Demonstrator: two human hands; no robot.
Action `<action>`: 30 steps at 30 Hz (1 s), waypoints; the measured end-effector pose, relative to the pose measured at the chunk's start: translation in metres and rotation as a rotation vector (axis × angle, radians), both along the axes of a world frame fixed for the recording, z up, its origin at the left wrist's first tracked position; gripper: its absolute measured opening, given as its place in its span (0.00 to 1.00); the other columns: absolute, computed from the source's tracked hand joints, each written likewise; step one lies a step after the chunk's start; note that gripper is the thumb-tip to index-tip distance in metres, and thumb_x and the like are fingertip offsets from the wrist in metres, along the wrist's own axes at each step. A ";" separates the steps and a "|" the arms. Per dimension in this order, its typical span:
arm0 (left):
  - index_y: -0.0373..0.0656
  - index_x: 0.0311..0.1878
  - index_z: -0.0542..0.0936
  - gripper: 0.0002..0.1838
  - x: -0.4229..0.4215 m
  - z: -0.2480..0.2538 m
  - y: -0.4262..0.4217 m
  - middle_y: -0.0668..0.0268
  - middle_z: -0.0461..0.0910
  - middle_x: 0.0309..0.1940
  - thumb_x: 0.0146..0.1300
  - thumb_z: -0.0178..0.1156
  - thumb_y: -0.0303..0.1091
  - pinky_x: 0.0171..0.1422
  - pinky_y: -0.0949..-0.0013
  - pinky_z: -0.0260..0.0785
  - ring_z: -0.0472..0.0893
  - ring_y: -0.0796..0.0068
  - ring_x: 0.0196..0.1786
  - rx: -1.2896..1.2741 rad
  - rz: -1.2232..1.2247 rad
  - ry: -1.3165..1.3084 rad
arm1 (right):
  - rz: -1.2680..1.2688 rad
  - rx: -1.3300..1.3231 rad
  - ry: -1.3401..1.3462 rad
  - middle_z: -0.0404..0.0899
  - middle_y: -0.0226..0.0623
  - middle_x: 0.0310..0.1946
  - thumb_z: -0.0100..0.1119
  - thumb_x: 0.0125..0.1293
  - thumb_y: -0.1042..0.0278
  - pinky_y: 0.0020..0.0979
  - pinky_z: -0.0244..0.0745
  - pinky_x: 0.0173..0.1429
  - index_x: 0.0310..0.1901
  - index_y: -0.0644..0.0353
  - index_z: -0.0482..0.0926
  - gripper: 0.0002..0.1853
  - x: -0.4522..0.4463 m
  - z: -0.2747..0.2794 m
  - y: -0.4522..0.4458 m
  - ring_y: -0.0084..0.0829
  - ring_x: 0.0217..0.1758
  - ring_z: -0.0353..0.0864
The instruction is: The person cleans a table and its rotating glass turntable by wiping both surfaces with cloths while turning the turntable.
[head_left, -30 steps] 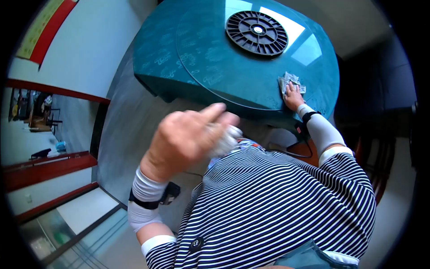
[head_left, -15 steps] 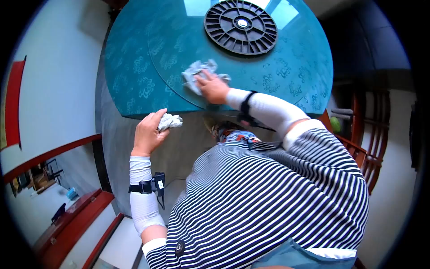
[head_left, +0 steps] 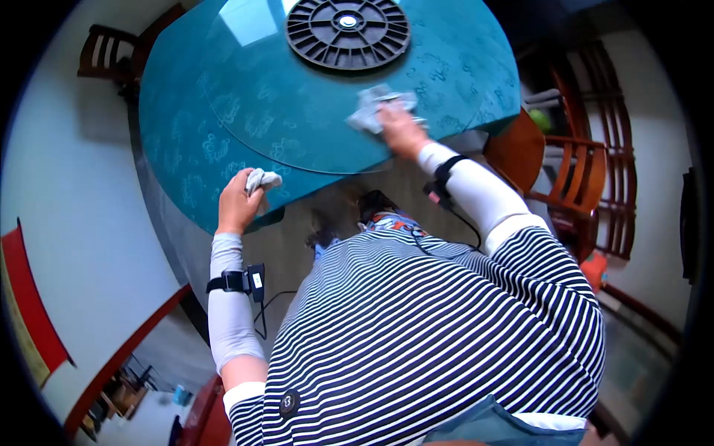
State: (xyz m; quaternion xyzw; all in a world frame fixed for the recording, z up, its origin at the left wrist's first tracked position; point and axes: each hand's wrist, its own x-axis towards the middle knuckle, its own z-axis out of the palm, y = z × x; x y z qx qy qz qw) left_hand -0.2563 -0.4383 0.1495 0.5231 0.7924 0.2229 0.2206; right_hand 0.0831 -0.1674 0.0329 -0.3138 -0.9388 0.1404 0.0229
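Note:
A teal round table point(head_left: 260, 130) with a flower pattern and a glossy top fills the upper part of the head view. My right hand point(head_left: 404, 132) rests on a pale grey cloth point(head_left: 366, 115), flattened against the tabletop near its right front side; the hand is slightly blurred. By the table's left front edge, my left hand point(head_left: 236, 204) is closed around a crumpled whitish cloth point(head_left: 262, 181), apart from the other one. Beyond both hands, a black ribbed disc point(head_left: 348, 56) with a bright centre lies on the table.
Wooden chairs point(head_left: 576, 175) stand to the right of the table, with another chair point(head_left: 104, 56) at the far left. A red banner point(head_left: 33, 297) hangs on the left wall. Cables hang from the bands on both forearms.
My right hand has slid the grey cloth to the right across the table. The view has turned, so table and disc sit farther left. My left hand still grips its cloth.

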 end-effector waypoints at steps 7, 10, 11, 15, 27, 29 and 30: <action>0.48 0.57 0.77 0.22 -0.026 -0.035 0.047 0.52 0.79 0.49 0.58 0.63 0.34 0.58 0.52 0.72 0.79 0.47 0.53 -0.021 -0.067 0.104 | -0.315 0.137 -0.418 0.62 0.51 0.73 0.44 0.71 0.64 0.52 0.46 0.81 0.70 0.66 0.65 0.27 0.043 -0.038 0.019 0.59 0.77 0.56; 0.50 0.60 0.76 0.25 -0.030 -0.054 0.064 0.50 0.78 0.48 0.57 0.64 0.32 0.59 0.50 0.72 0.78 0.45 0.54 -0.079 -0.098 0.179 | -0.194 0.012 -0.207 0.65 0.51 0.71 0.49 0.65 0.68 0.52 0.64 0.71 0.70 0.64 0.65 0.31 -0.025 0.019 -0.069 0.60 0.74 0.61; 0.52 0.62 0.75 0.26 -0.029 -0.057 0.068 0.51 0.77 0.50 0.57 0.64 0.32 0.60 0.50 0.72 0.77 0.45 0.56 -0.135 -0.103 0.238 | -0.117 -0.001 -0.196 0.64 0.48 0.72 0.50 0.64 0.67 0.52 0.64 0.71 0.70 0.62 0.66 0.31 -0.048 0.015 -0.094 0.59 0.75 0.59; 0.55 0.68 0.70 0.34 -0.027 -0.064 0.081 0.52 0.73 0.58 0.57 0.68 0.36 0.63 0.49 0.70 0.73 0.47 0.62 -0.280 -0.096 0.338 | -0.030 0.018 -0.161 0.61 0.39 0.75 0.53 0.64 0.65 0.51 0.64 0.71 0.69 0.55 0.70 0.29 -0.084 0.032 -0.132 0.52 0.78 0.56; 0.59 0.79 0.52 0.64 -0.014 -0.054 0.104 0.42 0.42 0.79 0.40 0.83 0.47 0.77 0.33 0.47 0.43 0.44 0.82 -0.579 -0.120 0.292 | -0.397 0.136 0.129 0.64 0.39 0.72 0.61 0.61 0.56 0.54 0.60 0.72 0.64 0.50 0.75 0.28 0.031 0.000 -0.079 0.53 0.77 0.55; 0.59 0.79 0.51 0.65 -0.014 -0.056 0.107 0.42 0.42 0.79 0.39 0.84 0.44 0.77 0.33 0.48 0.44 0.44 0.82 -0.584 -0.108 0.306 | -0.527 0.190 0.123 0.66 0.40 0.71 0.59 0.62 0.56 0.55 0.56 0.75 0.63 0.51 0.76 0.26 0.073 -0.015 -0.039 0.55 0.76 0.57; 0.59 0.79 0.51 0.65 -0.015 -0.059 0.109 0.42 0.42 0.79 0.39 0.84 0.44 0.77 0.33 0.48 0.44 0.44 0.82 -0.588 -0.110 0.303 | -0.536 0.287 0.014 0.68 0.43 0.69 0.55 0.66 0.57 0.54 0.52 0.77 0.63 0.56 0.76 0.25 0.094 -0.021 -0.014 0.52 0.76 0.58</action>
